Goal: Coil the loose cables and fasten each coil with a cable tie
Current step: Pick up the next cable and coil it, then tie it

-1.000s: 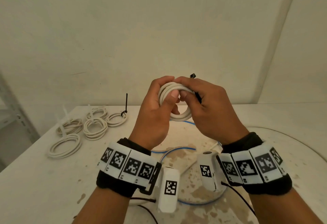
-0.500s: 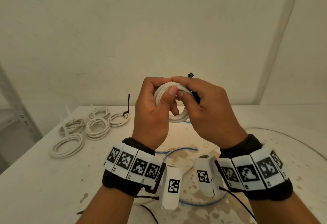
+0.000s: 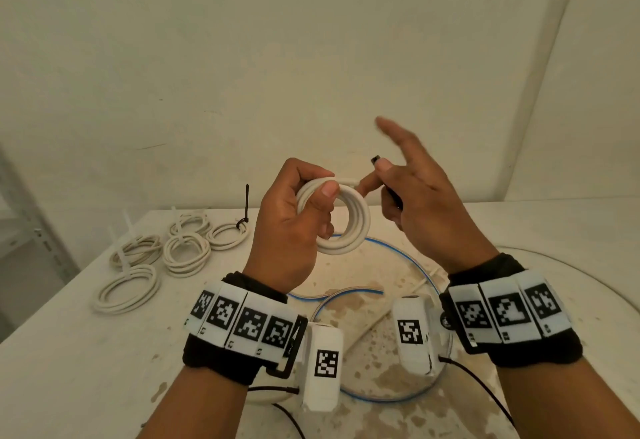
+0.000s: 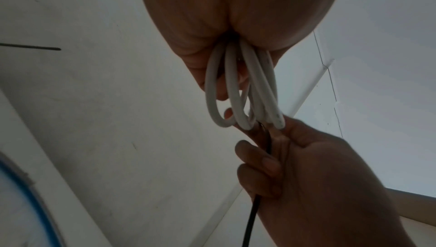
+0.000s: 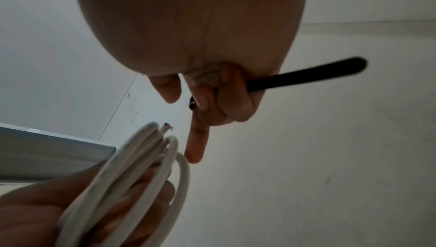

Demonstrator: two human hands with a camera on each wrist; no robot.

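Note:
My left hand (image 3: pixel 291 220) grips a white cable coil (image 3: pixel 349 230) held up above the table, thumb pressed over its top turns. The coil's turns (image 4: pixel 233 90) fan out of the fist, and one cut end (image 5: pixel 165 126) sticks out. My right hand (image 3: pixel 419 203) sits just right of the coil with a black cable tie (image 3: pixel 393 196) clamped under its curled fingers. The tie's head (image 3: pixel 375 160) pokes out on top and its tail (image 5: pixel 306 75) sticks out sideways. One right finger (image 5: pixel 195 148) reaches to the coil's edge; another points up.
Several tied white coils (image 3: pixel 187 251) lie at the back left of the white table (image 3: pixel 69 352), one bound with a black tie (image 3: pixel 246 206). A loose white cable with a blue stripe (image 3: pixel 346 293) loops under my hands. A metal shelf (image 3: pixel 31 230) stands at far left.
My right hand has come off the coil and shifted right, lifting a finger, so the coil now shows whole. The left hand keeps its grip.

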